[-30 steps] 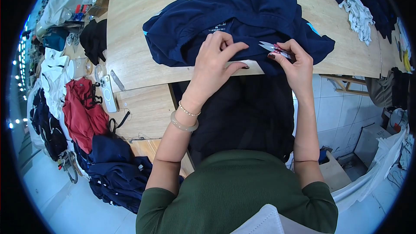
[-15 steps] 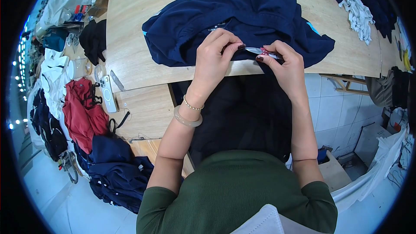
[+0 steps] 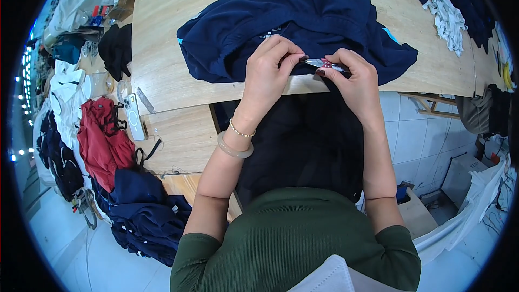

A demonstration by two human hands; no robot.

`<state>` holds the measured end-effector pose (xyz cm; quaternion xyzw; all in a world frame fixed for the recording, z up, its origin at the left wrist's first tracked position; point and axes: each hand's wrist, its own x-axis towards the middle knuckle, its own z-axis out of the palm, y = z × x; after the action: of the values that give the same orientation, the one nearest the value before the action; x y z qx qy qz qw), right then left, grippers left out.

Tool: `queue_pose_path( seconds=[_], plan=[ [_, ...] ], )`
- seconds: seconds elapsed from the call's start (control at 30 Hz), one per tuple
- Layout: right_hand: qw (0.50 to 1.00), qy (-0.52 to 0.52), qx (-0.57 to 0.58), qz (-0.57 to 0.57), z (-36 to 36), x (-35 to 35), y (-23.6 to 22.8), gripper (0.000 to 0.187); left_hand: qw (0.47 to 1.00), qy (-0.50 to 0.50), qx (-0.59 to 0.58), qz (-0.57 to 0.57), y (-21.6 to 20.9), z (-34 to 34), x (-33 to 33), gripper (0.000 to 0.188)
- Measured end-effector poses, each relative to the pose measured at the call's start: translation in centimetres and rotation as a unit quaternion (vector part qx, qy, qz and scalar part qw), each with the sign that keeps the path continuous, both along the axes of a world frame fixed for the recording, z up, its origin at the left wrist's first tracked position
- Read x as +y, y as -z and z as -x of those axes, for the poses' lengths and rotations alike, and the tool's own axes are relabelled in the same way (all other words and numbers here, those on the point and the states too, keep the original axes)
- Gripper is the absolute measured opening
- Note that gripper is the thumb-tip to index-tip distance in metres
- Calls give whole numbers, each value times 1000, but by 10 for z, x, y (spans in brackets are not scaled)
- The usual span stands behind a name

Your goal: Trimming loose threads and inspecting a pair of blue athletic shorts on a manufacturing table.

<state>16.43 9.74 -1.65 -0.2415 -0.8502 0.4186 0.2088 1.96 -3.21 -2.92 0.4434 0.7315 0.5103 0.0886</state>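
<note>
A navy garment [image 3: 303, 16] lies bunched on the wooden table in front of me, its neck opening toward me and light blue patches at both sides. My left hand [image 3: 270, 67] is closed in a pinch at the garment's near edge; what sits between thumb and forefinger is too small to make out. In my right hand [image 3: 354, 78] are small thread snips [image 3: 314, 62] with silver blades and a red, white-dotted wrap. Their blades point left and reach the left fingertips. Dark cloth hangs below the right fingers, partly hidden.
On the left, a white phone [image 3: 134, 116] and a metal ruler [image 3: 145, 100] lie near the table edge. Beyond them are red clothing [image 3: 105, 140] and a navy pile [image 3: 146, 221]. Crumpled white cloth [image 3: 447, 21] lies at the far right.
My right hand has shifted slightly left with the snips, bringing the blades closer to my left fingertips. My left hand and the garment have barely moved.
</note>
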Motion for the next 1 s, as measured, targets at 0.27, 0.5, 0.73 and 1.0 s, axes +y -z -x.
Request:
queue_pose_path(
  seconds=[0.27,0.5,0.73,1.0],
  plan=[
    [999,21,10,23,-2,4,-2,20,999,-18,-27,-12,-7,3,-7,5],
    [995,44,10,88,-21,20,-1,14,1000,17,2,-22,-18,8,-21,10],
    [996,33,15,84,-20,14,1,20,982,89,154,56,-12,8,-15,22],
    [998,-11,-11,55,-7,7,-2,23,993,77,79,53,-12,18,-9,10]
  ],
)
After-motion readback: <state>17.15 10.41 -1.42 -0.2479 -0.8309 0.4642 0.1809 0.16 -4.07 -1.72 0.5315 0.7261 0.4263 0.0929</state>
